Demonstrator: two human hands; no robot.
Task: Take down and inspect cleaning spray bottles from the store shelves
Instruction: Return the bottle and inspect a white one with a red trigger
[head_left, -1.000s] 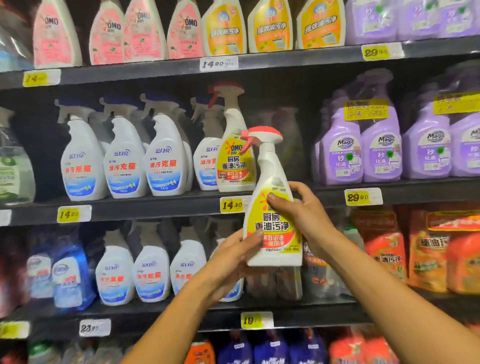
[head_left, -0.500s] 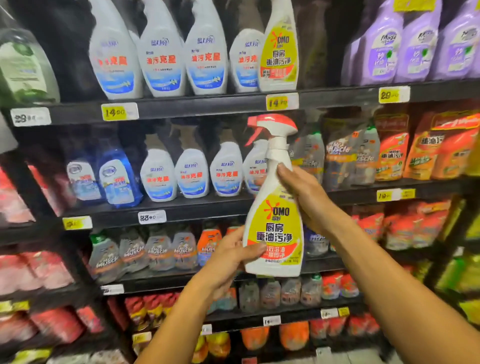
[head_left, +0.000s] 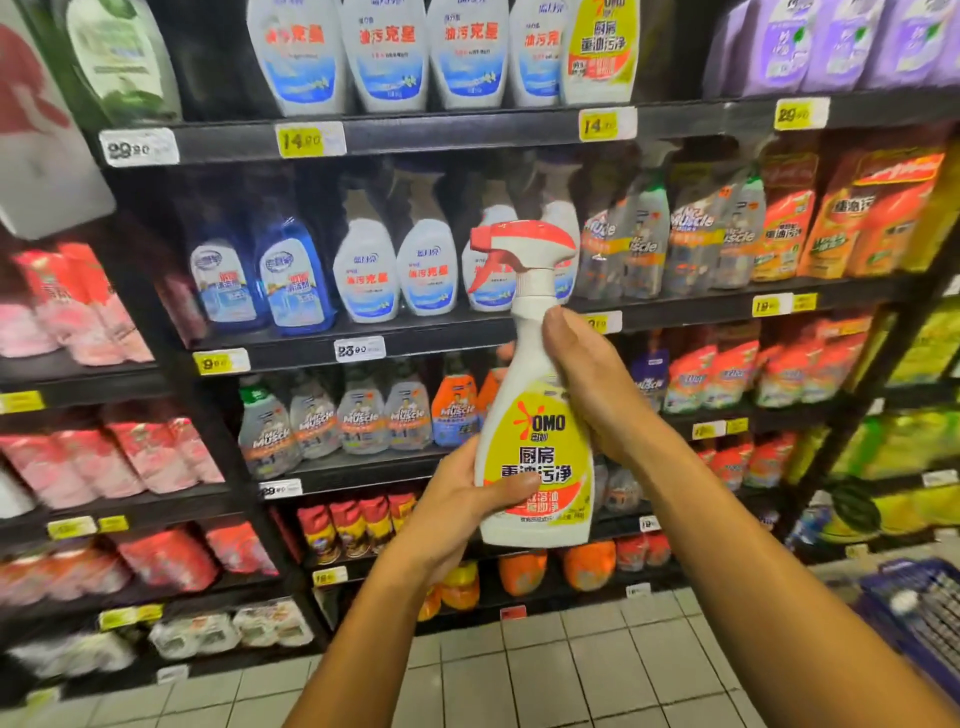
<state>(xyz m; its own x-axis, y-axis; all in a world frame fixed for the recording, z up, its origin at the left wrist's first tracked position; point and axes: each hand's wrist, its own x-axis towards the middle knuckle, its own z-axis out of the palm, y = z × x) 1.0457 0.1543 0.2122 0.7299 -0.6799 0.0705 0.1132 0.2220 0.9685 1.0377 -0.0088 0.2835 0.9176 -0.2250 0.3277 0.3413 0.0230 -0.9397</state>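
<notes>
From my head view, the OMO spray bottle (head_left: 535, 441) stands upright between my hands, clear of the shelves (head_left: 415, 332), label facing me. My left hand (head_left: 457, 512) clasps its lower body from the left; my right hand (head_left: 592, 389) wraps its shoulder, nearer the red trigger (head_left: 511, 249) above.

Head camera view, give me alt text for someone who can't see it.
Two hands, left hand low and right hand near the neck, hold an upright white OMO spray bottle with a red trigger before dark store shelves of cleaning products.
</notes>
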